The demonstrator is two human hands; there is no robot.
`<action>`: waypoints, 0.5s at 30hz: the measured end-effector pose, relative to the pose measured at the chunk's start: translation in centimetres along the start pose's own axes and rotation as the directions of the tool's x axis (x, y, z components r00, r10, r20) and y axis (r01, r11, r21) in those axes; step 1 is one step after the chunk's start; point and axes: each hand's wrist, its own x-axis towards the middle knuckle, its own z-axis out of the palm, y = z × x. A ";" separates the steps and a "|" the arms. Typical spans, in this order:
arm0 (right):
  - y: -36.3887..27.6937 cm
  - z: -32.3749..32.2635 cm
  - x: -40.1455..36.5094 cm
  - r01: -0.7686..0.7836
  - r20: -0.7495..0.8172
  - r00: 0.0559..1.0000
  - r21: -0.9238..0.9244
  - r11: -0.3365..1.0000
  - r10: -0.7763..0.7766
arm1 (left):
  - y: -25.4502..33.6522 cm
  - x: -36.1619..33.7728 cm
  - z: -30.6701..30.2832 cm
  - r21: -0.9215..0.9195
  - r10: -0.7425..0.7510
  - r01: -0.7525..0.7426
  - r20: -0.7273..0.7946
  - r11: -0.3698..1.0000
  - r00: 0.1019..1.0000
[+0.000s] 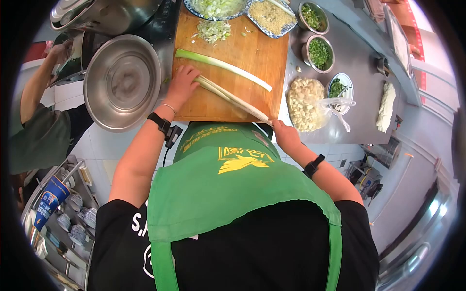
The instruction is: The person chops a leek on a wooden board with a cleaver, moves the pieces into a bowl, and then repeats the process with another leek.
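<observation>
A long leek [230, 99] lies slantwise near the front edge of the wooden cutting board [194, 109]. My left hand [183, 86] closes around its left end. At the board's front right corner, my right hand [286, 135] grips the pale end, its fingertips partly hidden. A second leek [223, 67], green at the left and white at the right, rests on the board just behind. Chopped leek [213, 31] is heaped at the back of the board, below a blue-patterned plate [213, 17] full of more pieces.
A large steel basin [104, 104] stands left of the board. To the right are a patterned dish of minced pieces [272, 20], steel bowls of chopped greens [319, 53], a bag of peeled garlic [306, 104] and a small bowl [347, 82]. Another person's arm [36, 89] shows at left.
</observation>
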 end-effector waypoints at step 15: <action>0.5 -5.9 5.6 0.062 -0.225 0.974 0.318 0.946 0.012 | 2.3 2.1 -1.0 0.010 0.033 -0.033 -0.071 0.999 0.997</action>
